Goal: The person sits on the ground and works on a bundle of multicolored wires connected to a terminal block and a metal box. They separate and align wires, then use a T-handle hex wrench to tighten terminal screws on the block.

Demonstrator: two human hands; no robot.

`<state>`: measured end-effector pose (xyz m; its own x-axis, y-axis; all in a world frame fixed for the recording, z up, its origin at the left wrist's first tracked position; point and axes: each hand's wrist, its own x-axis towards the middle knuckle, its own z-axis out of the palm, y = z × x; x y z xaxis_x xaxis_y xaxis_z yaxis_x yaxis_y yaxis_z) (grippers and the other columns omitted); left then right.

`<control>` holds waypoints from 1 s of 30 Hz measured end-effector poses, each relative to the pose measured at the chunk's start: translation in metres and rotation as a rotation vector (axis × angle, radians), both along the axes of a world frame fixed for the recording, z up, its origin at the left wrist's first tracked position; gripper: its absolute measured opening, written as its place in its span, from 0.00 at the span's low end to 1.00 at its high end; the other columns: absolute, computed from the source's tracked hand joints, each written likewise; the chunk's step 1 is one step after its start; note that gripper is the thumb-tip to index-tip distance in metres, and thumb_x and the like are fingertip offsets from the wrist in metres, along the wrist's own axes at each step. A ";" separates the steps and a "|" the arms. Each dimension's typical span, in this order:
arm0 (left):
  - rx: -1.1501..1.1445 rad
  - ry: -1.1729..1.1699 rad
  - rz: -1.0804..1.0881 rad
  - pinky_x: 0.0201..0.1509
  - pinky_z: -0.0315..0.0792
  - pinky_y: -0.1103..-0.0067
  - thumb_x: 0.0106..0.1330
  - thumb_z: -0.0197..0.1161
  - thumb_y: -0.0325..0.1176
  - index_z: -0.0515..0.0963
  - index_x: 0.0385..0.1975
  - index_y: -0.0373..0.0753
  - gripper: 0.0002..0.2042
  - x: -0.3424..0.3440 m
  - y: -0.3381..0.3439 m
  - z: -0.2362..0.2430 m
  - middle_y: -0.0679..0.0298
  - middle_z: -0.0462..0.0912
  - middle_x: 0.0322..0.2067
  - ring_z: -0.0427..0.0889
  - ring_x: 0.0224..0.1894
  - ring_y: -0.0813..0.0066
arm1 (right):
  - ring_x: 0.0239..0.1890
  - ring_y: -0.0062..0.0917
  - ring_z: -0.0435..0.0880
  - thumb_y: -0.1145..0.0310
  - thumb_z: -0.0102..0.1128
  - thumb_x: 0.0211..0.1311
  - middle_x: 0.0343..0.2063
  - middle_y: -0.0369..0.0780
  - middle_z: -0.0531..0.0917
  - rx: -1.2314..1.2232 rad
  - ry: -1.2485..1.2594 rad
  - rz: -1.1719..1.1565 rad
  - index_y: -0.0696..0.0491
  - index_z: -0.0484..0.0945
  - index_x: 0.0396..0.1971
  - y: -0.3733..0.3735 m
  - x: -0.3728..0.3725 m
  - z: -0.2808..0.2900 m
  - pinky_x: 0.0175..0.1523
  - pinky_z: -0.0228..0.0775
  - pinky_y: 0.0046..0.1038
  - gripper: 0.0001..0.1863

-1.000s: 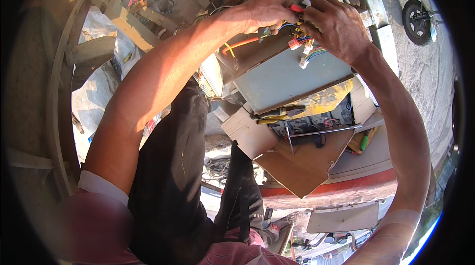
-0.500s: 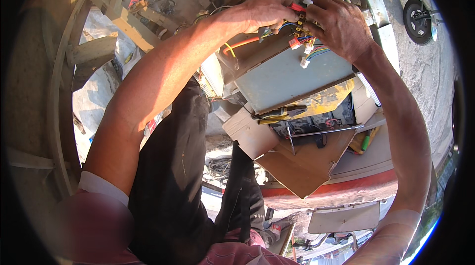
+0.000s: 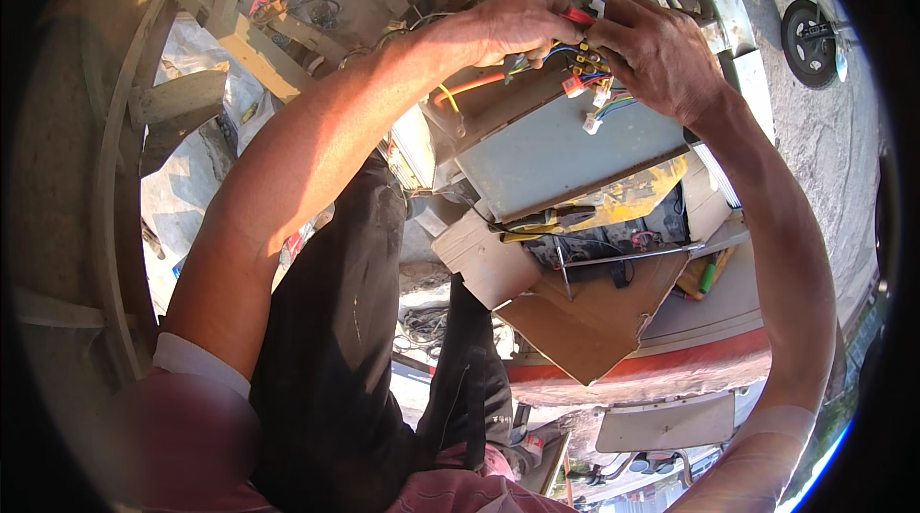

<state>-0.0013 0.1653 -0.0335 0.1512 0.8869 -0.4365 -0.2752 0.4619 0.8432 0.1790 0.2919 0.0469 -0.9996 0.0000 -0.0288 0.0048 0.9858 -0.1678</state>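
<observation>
A grey metal panel lay beyond a cardboard sheet. The right hand, curled over coloured wires past the panel, hid its own grip; the left hand pinched a red strip between both hands.

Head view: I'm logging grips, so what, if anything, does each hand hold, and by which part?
The left hand pinches a red piece by its left end. The right hand is at the other end; its grip is hidden.

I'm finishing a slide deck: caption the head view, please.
The left hand and right hand meet at a small red piece beside colourful wires and plugs, near a grey panel.
</observation>
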 end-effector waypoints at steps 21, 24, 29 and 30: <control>0.023 0.002 0.002 0.28 0.70 0.77 0.69 0.67 0.34 0.83 0.45 0.35 0.11 -0.001 0.001 -0.008 0.68 0.77 0.25 0.73 0.22 0.80 | 0.45 0.34 0.85 0.68 0.68 0.62 0.37 0.37 0.81 0.003 0.000 -0.026 0.51 0.82 0.38 -0.001 -0.001 -0.003 0.49 0.82 0.38 0.06; 0.014 -0.017 0.017 0.27 0.71 0.77 0.68 0.66 0.32 0.83 0.48 0.33 0.13 -0.001 0.002 -0.009 0.67 0.78 0.26 0.75 0.21 0.79 | 0.46 0.34 0.85 0.69 0.68 0.62 0.37 0.37 0.82 0.040 -0.043 -0.049 0.51 0.82 0.38 -0.001 -0.002 -0.003 0.49 0.82 0.38 0.06; 0.005 0.013 0.021 0.28 0.71 0.77 0.68 0.66 0.33 0.83 0.47 0.33 0.12 -0.001 0.001 -0.009 0.66 0.79 0.27 0.75 0.22 0.79 | 0.46 0.34 0.85 0.69 0.69 0.61 0.37 0.37 0.82 -0.004 -0.080 -0.041 0.51 0.82 0.37 -0.003 -0.005 -0.002 0.50 0.82 0.39 0.07; 0.013 0.003 0.025 0.28 0.71 0.77 0.68 0.66 0.33 0.83 0.47 0.33 0.12 -0.001 0.001 -0.008 0.66 0.78 0.27 0.75 0.22 0.79 | 0.46 0.34 0.85 0.68 0.69 0.61 0.37 0.37 0.82 0.003 -0.043 -0.027 0.51 0.82 0.37 -0.003 -0.005 -0.002 0.50 0.82 0.39 0.07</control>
<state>-0.0019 0.1660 -0.0416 0.1271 0.8959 -0.4256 -0.2841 0.4440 0.8498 0.1735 0.2886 0.0452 -0.9971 0.0271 -0.0718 0.0386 0.9857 -0.1640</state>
